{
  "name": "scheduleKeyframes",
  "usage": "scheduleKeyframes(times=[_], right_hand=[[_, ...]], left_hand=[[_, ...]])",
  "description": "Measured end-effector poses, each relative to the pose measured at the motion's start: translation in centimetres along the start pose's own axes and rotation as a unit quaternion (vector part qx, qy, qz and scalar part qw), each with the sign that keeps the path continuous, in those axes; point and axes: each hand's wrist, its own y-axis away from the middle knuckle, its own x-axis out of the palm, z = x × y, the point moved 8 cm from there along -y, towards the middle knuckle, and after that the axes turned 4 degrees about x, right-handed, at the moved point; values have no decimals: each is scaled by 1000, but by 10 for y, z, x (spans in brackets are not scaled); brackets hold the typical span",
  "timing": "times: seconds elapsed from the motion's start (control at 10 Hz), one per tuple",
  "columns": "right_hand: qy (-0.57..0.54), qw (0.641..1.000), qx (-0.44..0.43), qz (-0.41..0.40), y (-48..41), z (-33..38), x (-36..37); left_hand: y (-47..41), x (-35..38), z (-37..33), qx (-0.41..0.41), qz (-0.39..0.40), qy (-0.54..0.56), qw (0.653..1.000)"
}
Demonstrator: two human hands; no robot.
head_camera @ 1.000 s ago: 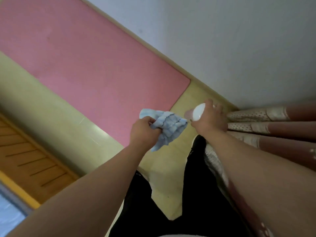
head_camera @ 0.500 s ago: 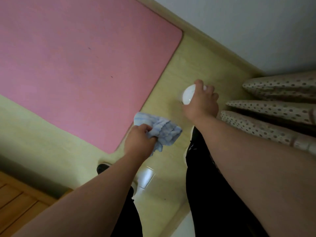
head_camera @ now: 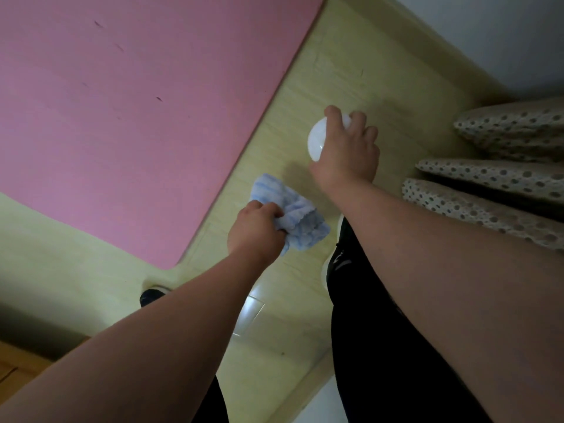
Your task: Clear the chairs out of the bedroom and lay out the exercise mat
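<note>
Both hands are full: left hand (head_camera: 256,230) clenches a crumpled blue-striped soft cloth (head_camera: 300,219), right hand (head_camera: 345,157) curls over a smooth white round-topped container (head_camera: 316,141), exact kind unclear. Flat pink foam exercise mat (head_camera: 137,117) lies unrolled on pale wooden floor (head_camera: 351,56), up-left of the hands, untouched. Mat likely light, floppy, slightly grippy; best taken at near rounded corner or edge, hands freed first. Dotted beige curtain folds (head_camera: 503,178) hang right.

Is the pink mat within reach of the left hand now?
Probably yes: the left hand, gripping a blue cloth, is close beside the pink exercise mat, with nothing between.
</note>
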Motion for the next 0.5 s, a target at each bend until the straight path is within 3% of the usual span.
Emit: scheduleKeyframes(times=[0.3,0.5], right_hand=[[-31,999,-33,1,10,-5,4],[-106,994,-24,-7,37,-15,-2]], left_hand=[[-20,26,-8,11,35,-21,999],[3,19,-19,7,23,35,999]])
